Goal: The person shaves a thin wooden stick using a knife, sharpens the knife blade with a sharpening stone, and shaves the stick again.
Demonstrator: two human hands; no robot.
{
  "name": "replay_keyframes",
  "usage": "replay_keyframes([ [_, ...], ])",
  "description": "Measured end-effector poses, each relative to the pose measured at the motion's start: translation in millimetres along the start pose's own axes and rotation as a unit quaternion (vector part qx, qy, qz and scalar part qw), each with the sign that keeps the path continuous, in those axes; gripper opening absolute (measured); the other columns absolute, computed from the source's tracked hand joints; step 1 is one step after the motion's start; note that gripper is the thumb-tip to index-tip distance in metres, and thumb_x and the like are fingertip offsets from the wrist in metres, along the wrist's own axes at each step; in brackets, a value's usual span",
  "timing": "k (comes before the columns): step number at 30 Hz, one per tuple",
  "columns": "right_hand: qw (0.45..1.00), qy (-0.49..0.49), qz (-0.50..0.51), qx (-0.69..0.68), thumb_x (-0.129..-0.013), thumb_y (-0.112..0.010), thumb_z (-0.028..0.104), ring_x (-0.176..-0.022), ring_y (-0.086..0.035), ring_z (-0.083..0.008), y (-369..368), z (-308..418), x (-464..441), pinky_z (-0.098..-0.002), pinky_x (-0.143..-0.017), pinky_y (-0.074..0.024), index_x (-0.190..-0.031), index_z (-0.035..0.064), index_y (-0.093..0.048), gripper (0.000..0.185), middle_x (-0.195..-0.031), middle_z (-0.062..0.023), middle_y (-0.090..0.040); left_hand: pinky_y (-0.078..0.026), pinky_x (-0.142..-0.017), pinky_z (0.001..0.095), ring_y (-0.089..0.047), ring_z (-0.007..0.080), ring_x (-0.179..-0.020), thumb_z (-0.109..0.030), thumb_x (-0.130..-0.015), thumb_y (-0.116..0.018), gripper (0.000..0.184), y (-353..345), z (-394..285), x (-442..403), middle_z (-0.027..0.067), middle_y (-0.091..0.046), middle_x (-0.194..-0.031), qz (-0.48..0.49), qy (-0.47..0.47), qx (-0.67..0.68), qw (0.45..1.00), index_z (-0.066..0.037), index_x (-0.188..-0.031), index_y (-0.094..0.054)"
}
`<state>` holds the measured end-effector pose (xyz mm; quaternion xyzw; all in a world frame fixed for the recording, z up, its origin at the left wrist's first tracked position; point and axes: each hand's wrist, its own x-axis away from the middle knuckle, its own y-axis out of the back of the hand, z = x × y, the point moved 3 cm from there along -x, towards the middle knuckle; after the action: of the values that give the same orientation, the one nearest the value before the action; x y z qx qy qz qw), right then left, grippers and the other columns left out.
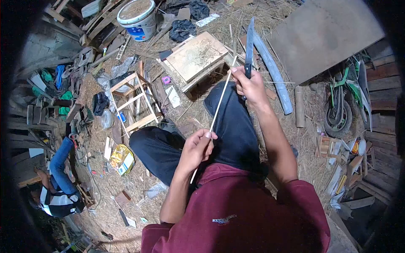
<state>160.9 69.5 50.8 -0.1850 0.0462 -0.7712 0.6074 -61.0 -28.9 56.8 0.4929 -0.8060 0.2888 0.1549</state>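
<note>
My left hand is closed around a thin pale stick, thumb pressed on its lower part. The stick slants from beside my shirt hem up past my right hand. My right hand is wrapped round the dark handle of a long-bladed knife, whose blade points up and away from me. The thumb and fingertips of that hand also meet the stick near its upper end. Both hands are above my legs in dark trousers; the fingers' undersides are hidden.
Ahead stands a low wooden bench with shavings on it. A slatted wooden frame lies left, a white bucket behind it. A grey pipe, a large board and a small motorbike are right. Another person crouches at far left.
</note>
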Motion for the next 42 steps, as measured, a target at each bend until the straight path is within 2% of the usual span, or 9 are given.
replay_keyframes([
  [3,0.999,-0.001,-0.006,0.044,-0.095,-0.062,0.021,-0.044,-0.036,-0.0023,4.8,-1.8,-1.0,-0.0216,-0.039,-0.0256,-0.085,0.0056,-0.061,0.018,-0.061,0.0064,-0.046,-0.024,-0.037,0.0205,-0.033,0.0043,-0.042,-0.029,-0.102,-0.044,0.027,-3.3,-1.4,-13.3,-0.004,-0.044,-0.058,0.035,0.013,0.064,0.997,-0.006,-0.096,-0.056],
  [5,0.969,0.115,-0.019,0.218,-0.094,-0.062,0.021,-0.047,-0.043,-0.0048,23.0,-7.2,-7.1,-0.025,-0.041,-0.0318,-0.077,0.0031,-0.062,0.025,-0.059,0.0039,-0.051,-0.024,-0.037,0.0205,-0.032,0.0044,-0.042,-0.029,-0.102,-0.044,0.027,-4.1,4.5,-32.8,-0.004,-0.043,-0.059,0.021,0.016,0.061,0.998,-0.006,-0.096,-0.056],
  [6,0.937,0.17,-0.025,0.303,-0.093,-0.062,0.021,-0.048,-0.046,-0.006,33.4,-10.2,-7.3,-0.0267,-0.042,-0.035,-0.072,0.0018,-0.063,0.029,-0.058,0.0026,-0.053,-0.024,-0.037,0.0206,-0.032,0.0044,-0.041,-0.03,-0.102,-0.044,0.027,-5.2,8.4,-43.9,-0.004,-0.043,-0.059,0.015,0.018,0.059,0.998,-0.006,-0.096,-0.056],
  [7,0.912,0.148,-0.028,0.381,-0.087,-0.063,0.021,-0.054,-0.06,-0.0172,40.3,-11.8,-5.5,-0.0355,-0.051,-0.0474,-0.07,0.0017,-0.065,0.026,-0.06,-0.0068,-0.062,-0.027,-0.039,0.0208,-0.032,0.0044,-0.043,-0.029,-0.102,-0.045,0.027,-4.7,11.7,-56.2,-0.0044,-0.043,-0.059,-0.008,0.014,0.029,0.999,-0.006,-0.096,-0.057],
  [10,0.714,0.124,0.068,0.686,-0.078,-0.065,0.021,-0.065,-0.067,-0.0307,43.5,-19.5,21.6,-0.0423,-0.063,-0.0537,-0.075,0.0034,-0.069,0.018,-0.068,-0.0172,-0.067,-0.031,-0.044,0.0232,-0.038,0.0051,-0.047,-0.027,-0.101,-0.046,0.029,3.2,27.8,-104.1,-0.0034,-0.048,-0.061,-0.088,-0.083,-0.097,0.988,-0.004,-0.092,-0.061],
  [13,0.672,0.078,0.12,0.726,-0.071,-0.066,0.022,-0.072,-0.067,-0.0395,47.5,-43.5,26.9,-0.0492,-0.071,-0.0542,-0.081,0.0061,-0.072,0.02,-0.078,-0.0215,-0.068,-0.039,-0.052,0.0293,-0.051,0.0122,-0.053,-0.024,-0.098,-0.05,0.034,5.1,21.5,-120.5,0.0034,-0.056,-0.06,-0.11,-0.099,-0.196,0.969,0.002,-0.082,-0.065],
  [19,0.669,0.048,0.098,0.735,-0.074,-0.062,0.016,-0.072,-0.067,-0.0409,45.7,-58.8,21.9,-0.0482,-0.069,-0.0551,-0.078,0.0011,-0.071,0.018,-0.076,-0.0242,-0.067,-0.043,-0.057,0.0325,-0.055,0.0143,-0.058,-0.022,-0.096,-0.053,0.033,5.9,26.1,-115.8,0.0118,-0.06,-0.061,-0.132,-0.141,-0.279,0.941,0.003,-0.08,-0.067],
  [29,0.652,0.028,0.01,0.758,-0.075,-0.058,0.012,-0.07,-0.069,-0.038,67.0,-60.7,26.0,-0.0471,-0.065,-0.0557,-0.076,-0.0015,-0.071,0.019,-0.075,-0.0245,-0.067,-0.036,-0.053,0.0247,-0.047,0.0064,-0.057,-0.021,-0.1,-0.049,0.031,-2.4,53.2,-62.8,-0.0028,-0.051,-0.063,-0.097,-0.104,-0.219,0.965,0.001,-0.083,-0.065],
  [42,0.638,0.049,-0.071,0.765,-0.073,-0.066,0.013,-0.069,-0.068,-0.0374,91.4,-62.1,40.9,-0.0466,-0.064,-0.0553,-0.072,0.0006,-0.069,0.013,-0.072,-0.0226,-0.067,-0.036,-0.053,0.0238,-0.045,0.0053,-0.057,-0.017,-0.099,-0.052,0.026,3.4,50.7,3.3,-0.0022,-0.052,-0.062,-0.097,-0.09,-0.284,0.95,0.001,-0.085,-0.066],
])
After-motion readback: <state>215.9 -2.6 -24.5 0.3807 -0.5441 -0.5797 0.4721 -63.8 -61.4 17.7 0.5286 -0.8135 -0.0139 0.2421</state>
